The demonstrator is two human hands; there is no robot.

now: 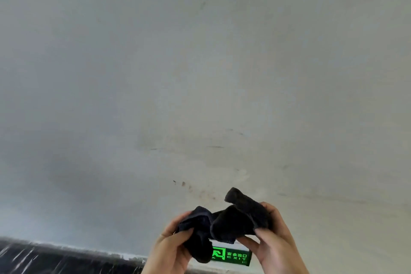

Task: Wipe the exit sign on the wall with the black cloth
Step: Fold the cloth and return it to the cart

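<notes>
- Fingers (262,232) of the right hand (274,240) are pinched together on the right end of the black cloth (231,224), the thumb pressing the fabric from the near side and the other fingers curled round behind it.
- Fingers of the left hand (171,249) are clamped on the left end of the same cloth, the thumb lying across the front of a bunched fold and the fingertips wrapped over its top edge.
- Cloth is stretched loosely between the two hands, crumpled in the middle; one corner sticks up above the right hand, and a lobe hangs down beside the left palm.
- Both hands are raised in front of the wall, low in the view and right of centre, palms turned toward each other.
- Exit sign (232,256) is mounted on the wall (200,73) just below and behind the cloth, showing in the gap between the two hands; its green running figure and lettering glow on a dark panel.
- Hanging lobe of the cloth overlaps the sign's left edge in the view; whether it touches the sign cannot be told.
- Wall is pale grey and scuffed, with small brownish marks above the hands.
- Dark glossy band (66,258) runs along the bottom left of the wall.
</notes>
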